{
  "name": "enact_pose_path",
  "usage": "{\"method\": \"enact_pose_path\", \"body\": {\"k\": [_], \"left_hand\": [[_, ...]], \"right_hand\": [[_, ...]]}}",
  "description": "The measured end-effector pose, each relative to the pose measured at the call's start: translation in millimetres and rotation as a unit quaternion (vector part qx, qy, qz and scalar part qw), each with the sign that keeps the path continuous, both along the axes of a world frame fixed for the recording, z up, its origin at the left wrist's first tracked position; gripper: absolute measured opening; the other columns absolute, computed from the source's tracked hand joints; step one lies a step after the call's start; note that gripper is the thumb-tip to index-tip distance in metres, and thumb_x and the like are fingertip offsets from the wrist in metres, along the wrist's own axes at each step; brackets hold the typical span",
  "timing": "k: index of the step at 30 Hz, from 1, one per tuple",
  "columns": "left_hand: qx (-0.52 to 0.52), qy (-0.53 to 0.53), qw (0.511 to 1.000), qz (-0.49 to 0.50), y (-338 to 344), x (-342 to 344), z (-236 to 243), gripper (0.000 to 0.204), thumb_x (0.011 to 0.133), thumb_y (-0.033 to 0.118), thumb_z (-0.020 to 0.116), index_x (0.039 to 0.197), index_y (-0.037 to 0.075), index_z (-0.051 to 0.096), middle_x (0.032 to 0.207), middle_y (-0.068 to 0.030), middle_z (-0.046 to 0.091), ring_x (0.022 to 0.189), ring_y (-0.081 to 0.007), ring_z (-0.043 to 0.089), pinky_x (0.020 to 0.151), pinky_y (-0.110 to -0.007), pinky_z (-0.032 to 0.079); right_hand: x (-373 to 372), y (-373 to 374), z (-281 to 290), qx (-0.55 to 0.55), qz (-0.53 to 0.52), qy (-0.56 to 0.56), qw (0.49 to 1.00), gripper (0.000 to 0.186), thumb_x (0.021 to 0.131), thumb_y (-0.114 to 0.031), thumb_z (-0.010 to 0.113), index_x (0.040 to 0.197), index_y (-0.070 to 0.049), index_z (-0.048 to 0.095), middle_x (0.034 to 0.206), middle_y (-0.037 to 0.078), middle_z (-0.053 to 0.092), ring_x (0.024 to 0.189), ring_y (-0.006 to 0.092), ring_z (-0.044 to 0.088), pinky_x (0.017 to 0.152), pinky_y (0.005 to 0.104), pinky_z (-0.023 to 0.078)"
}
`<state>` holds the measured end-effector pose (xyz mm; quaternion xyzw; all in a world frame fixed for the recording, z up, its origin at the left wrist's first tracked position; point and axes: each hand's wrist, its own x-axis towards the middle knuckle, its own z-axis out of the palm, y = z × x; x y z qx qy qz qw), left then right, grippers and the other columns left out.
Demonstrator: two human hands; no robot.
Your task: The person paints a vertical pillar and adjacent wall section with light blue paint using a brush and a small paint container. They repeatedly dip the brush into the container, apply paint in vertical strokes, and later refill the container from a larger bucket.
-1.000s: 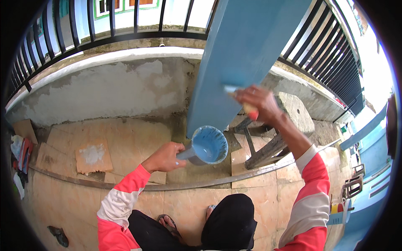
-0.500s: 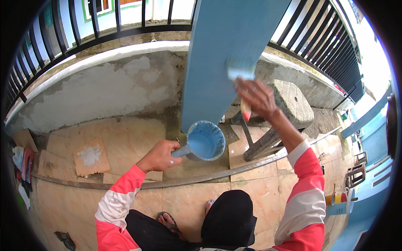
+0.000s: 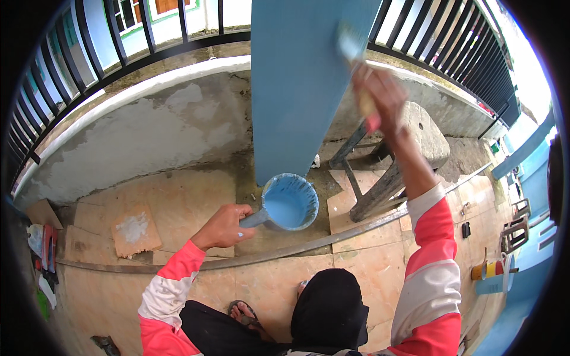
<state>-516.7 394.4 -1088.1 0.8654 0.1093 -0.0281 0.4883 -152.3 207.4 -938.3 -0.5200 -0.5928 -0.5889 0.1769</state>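
In my left hand (image 3: 228, 225) I grip the handle of a plastic dipper (image 3: 290, 202) holding light-blue paint, with dark smears round its inside. My right hand (image 3: 380, 98) is wrapped round the handle of a paintbrush (image 3: 350, 44), whose bristles lie on the upper right part of a light-blue pillar (image 3: 297, 118). The brush and hand are blurred by motion. Just right of the pillar, behind my right forearm, stands a worn stool (image 3: 423, 127) with dark legs.
A low rendered wall (image 3: 142, 133) carries black railings (image 3: 83, 65) on both sides. A loose tile (image 3: 136, 231) with a whitish patch lies on the tiled floor (image 3: 249, 285), near a long strip (image 3: 285, 246). Buckets (image 3: 493, 277) and stools (image 3: 515, 231) stand at the right.
My right hand and brush have moved up along the pillar to near its upper right edge. My left hand still holds the dipper. The view has shifted slightly.
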Motion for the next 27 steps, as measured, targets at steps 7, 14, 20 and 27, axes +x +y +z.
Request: {"method": "enact_pose_path", "body": {"k": [7,14,20,27], "left_hand": [[-0.042,0.014,0.999,0.019,-4.7,-0.3,4.5,0.026,0.076,0.015,0.071,0.091,-0.005,0.063,0.069,-0.0022,0.055,0.066,-0.0094,0.048,0.06,-0.03,0.041],[-0.023,0.028,0.999,0.01,-1.6,-3.9,2.1,0.027,0.077,0.016,0.072,0.094,-0.005,0.065,0.071,-0.0014,0.056,0.067,-0.0094,0.048,0.061,-0.03,0.042],[-0.015,0.039,0.999,0.006,-4.1,-0.7,1.6,0.028,0.077,0.016,0.074,0.093,-0.005,0.065,0.071,-0.0006,0.056,0.067,-0.0088,0.047,0.061,-0.029,0.042],[-0.015,0.029,0.999,0.0,-5.6,-1.9,-3.3,0.026,0.076,0.014,0.072,0.091,-0.005,0.065,0.069,-0.001,0.053,0.067,-0.0085,0.047,0.061,-0.029,0.042]], "right_hand": [[-15.7,-19.4,-65.7,-0.19,0.072,0.212,0.956,0.026,0.08,0.003,0.067,0.102,-0.009,0.069,0.101,0.006,0.072,0.088,0.0243,0.07,0.072,0.0343,0.06],[-7.8,6.5,16.1,0.145,0.14,0.182,0.962,0.018,0.086,-0.004,0.075,0.104,-0.006,0.073,0.098,0.012,0.075,0.086,0.0234,0.074,0.075,0.0338,0.061],[-34.0,-22.0,-157.1,0.047,0.106,0.336,0.935,0.018,0.08,0.005,0.074,0.097,0.0,0.069,0.103,0.019,0.073,0.092,0.0307,0.074,0.076,0.0386,0.059],[-11.5,-7.3,-84.4,0.124,0.119,0.318,0.932,0.022,0.081,0.004,0.077,0.101,-0.002,0.07,0.093,0.016,0.072,0.081,0.0259,0.072,0.071,0.0345,0.057]]}}
